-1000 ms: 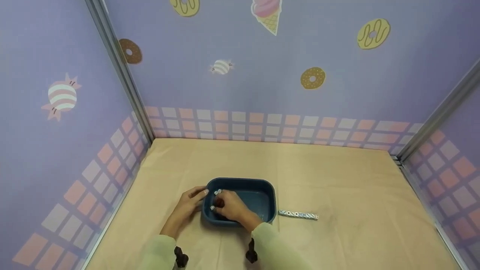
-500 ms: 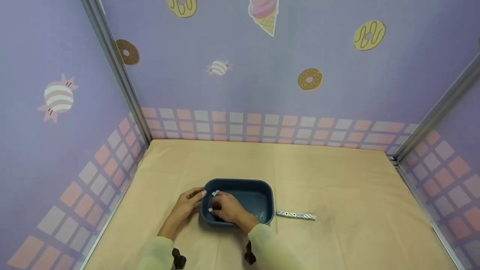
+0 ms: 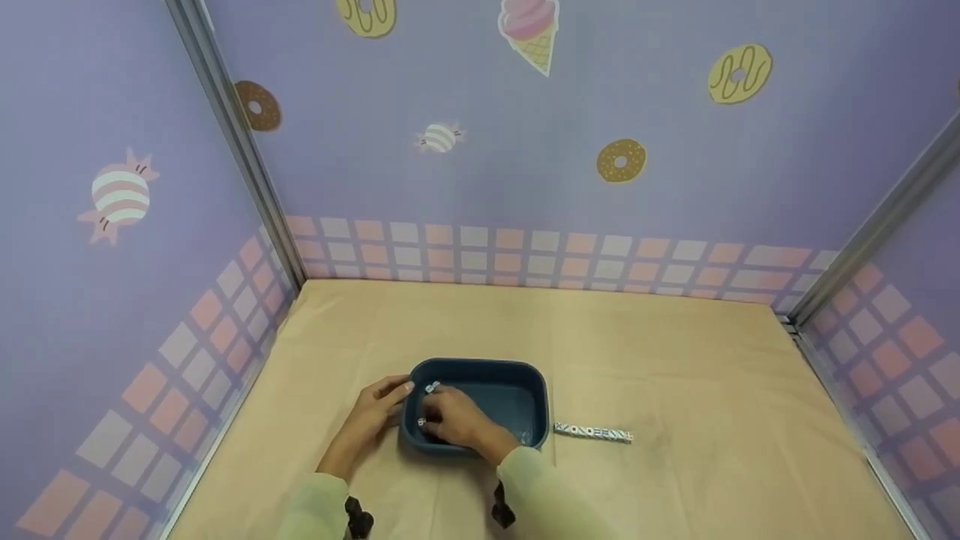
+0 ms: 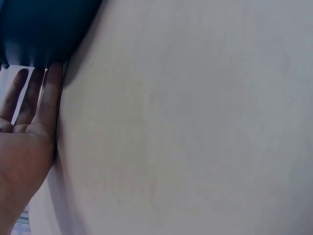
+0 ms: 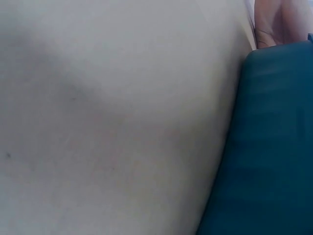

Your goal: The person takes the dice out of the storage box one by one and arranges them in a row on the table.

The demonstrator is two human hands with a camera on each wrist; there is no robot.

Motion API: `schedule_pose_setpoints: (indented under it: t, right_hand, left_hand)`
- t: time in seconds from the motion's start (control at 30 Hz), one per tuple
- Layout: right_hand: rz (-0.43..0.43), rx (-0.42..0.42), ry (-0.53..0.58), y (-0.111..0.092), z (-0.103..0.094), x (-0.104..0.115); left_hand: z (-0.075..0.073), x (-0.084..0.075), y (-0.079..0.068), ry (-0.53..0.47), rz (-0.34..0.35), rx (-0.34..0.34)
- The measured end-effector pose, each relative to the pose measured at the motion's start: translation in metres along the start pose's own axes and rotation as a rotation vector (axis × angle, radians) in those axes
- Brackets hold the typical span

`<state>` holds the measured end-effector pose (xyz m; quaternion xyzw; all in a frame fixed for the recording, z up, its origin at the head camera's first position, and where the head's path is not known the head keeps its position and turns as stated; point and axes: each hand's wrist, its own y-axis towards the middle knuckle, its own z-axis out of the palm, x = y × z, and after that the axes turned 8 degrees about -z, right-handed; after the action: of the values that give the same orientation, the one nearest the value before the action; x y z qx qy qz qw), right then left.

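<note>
A dark blue rectangular box [image 3: 502, 367] with rounded corners stands on the cloth-covered table. Its left end is touched by my left hand [image 3: 371, 412], thumb at the rim; in the left wrist view, the straight fingers [image 4: 48, 105] reach the box's outer wall. Inside, at the left end, is my right hand [image 3: 456, 418], back upward and fingers bent down. A white die [image 3: 421, 422] shows by its thumb, and a pair of dice [image 3: 433, 387] by its fingertips. The hand's back hides what lies beneath, so I cannot tell whether it grips any dice.
Right of the box, a straight row of several dice [image 3: 592, 433] lies on the beige cloth [image 3: 675, 360]. Purple walls with printed sweets [image 3: 439, 137] close off the back and sides, with metal posts [image 3: 232, 142] at the corners.
My right hand stays low in the box's left end, its fingers shifting slightly among the dice. My left hand keeps its place. The whole head view has shifted a little.
</note>
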<state>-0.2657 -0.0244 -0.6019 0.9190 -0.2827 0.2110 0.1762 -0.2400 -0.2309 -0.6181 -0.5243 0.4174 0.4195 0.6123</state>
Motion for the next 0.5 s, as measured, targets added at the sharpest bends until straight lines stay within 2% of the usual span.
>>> schedule_pose_setpoints:
  t: [0.13,0.27,0.4,0.5]
  right_hand:
    - [-0.002,0.026,0.033,0.0,-0.006,0.001]
    - [0.027,0.028,0.144,-0.006,-0.017,0.004]
    - [0.024,-0.005,0.249,-0.023,-0.039,0.009]
    - [0.011,-0.041,0.272,-0.042,-0.063,0.01]
  left_hand:
    - [-0.001,-0.001,0.001,0.019,0.003,-0.016]
    - [-0.002,0.0,0.001,0.015,-0.008,-0.029]
    - [-0.001,0.003,0.003,-0.019,-0.023,-0.031]
    - [0.002,0.005,0.004,-0.027,-0.024,-0.031]
